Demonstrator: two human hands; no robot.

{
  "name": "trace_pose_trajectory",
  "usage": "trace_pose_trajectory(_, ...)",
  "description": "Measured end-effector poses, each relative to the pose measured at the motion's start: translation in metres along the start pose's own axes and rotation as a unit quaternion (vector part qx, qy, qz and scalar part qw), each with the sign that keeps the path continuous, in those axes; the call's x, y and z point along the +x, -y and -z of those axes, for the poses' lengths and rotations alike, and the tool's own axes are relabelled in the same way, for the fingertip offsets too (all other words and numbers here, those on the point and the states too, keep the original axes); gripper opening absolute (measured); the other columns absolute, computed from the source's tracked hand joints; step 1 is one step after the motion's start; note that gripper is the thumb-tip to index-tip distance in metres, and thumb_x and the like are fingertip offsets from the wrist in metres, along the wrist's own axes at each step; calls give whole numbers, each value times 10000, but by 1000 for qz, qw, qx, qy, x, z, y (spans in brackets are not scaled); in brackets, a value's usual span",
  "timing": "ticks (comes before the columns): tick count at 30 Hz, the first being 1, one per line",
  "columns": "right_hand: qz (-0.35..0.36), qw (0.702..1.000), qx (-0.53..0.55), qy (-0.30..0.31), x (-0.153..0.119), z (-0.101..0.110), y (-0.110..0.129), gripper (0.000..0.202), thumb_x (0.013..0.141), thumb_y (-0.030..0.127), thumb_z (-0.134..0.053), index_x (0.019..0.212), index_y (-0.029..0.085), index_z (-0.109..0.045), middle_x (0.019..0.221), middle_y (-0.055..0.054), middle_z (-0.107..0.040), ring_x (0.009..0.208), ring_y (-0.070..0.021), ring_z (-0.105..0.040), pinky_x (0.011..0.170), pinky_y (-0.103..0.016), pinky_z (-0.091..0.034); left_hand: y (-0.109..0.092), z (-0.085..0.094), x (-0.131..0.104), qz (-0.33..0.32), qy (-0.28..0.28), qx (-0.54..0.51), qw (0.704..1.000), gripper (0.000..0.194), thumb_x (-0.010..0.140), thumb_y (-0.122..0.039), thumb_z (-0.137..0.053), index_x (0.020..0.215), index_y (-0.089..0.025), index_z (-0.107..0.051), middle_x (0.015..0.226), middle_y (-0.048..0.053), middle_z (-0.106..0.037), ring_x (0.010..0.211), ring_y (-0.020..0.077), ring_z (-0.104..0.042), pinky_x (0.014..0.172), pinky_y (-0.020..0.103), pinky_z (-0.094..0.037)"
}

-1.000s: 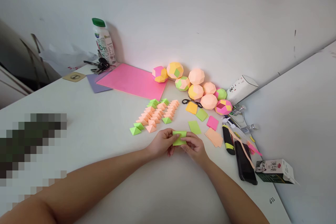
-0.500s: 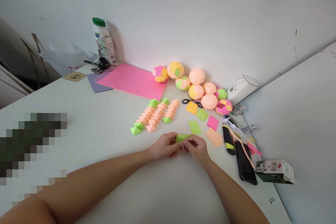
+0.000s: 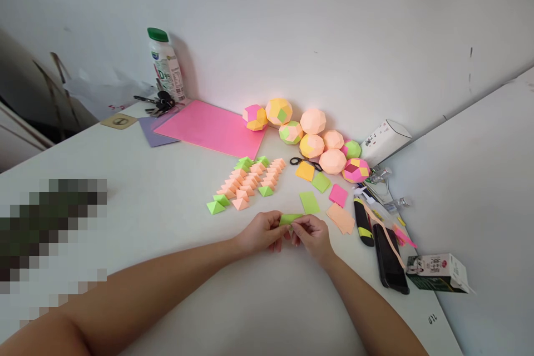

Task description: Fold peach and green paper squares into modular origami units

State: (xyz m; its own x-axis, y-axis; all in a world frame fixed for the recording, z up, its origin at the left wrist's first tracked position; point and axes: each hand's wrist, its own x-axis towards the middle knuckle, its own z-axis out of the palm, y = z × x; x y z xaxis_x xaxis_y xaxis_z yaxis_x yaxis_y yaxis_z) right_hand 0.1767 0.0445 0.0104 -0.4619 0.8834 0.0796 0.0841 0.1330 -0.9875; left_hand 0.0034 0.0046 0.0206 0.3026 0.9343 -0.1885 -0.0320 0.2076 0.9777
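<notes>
A small piece of green paper [image 3: 289, 218] is pinched between my two hands above the white table. My left hand [image 3: 265, 231] grips its left side, and my right hand [image 3: 311, 233] holds the right side, thumbs close together at its lower edge. Fingers cover much of the paper, so its folds are hard to make out. Just beyond my right hand lies a flat green sheet [image 3: 309, 203], with peach sheets [image 3: 340, 218] to its right. Rows of folded peach and green paper pieces [image 3: 248, 179] stand ahead of my left hand.
Several faceted paper balls [image 3: 312, 146] sit by the wall, with black scissors [image 3: 306, 163] before them. A pink sheet [image 3: 212, 128], keys [image 3: 162, 103] and a bottle [image 3: 167, 67] are at back left. On the right lie a cutter [image 3: 364, 222], phone [image 3: 390, 261] and milk carton [image 3: 437, 273].
Both hands stay in nearly the same place, still on the green paper. Only slight finger movement shows, and the surrounding things have not moved.
</notes>
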Motion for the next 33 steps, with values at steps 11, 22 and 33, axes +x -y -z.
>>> trace_pose_trajectory(11, 1, 1000, 16, 12, 0, 0, -2, 131, 815, 285, -607, 831, 174, -540, 518, 25, -596, 432, -111, -560, 436, -235, -474, 0, 0, -1, -3, -4, -5, 1000, 297, 797, -455, -526, 719, -171, -489, 613, -8, -631, 414, 93, -535, 417, 217, -422)
trace_pose_trajectory(22, -34, 995, 14, 88, 5, 0, 10, 205, 853, 376, -541, 836, 172, -552, 667, -1, -551, 594, -125, -541, 548, -254, -457, 6, 0, 2, -32, -17, -65, 997, 287, 815, -446, -533, 849, -161, -529, 735, 24, -664, 459, 98, -582, 415, 208, -433)
trace_pose_trajectory(33, -35, 994, -1, 104, 6, 2, 13, 260, 846, 417, -534, 780, 170, -576, 644, 1, -542, 574, -123, -524, 528, -249, -450, 5, 0, 1, -34, -5, -52, 998, 295, 787, -443, -571, 893, -169, -540, 771, 26, -668, 523, 111, -585, 442, 214, -444)
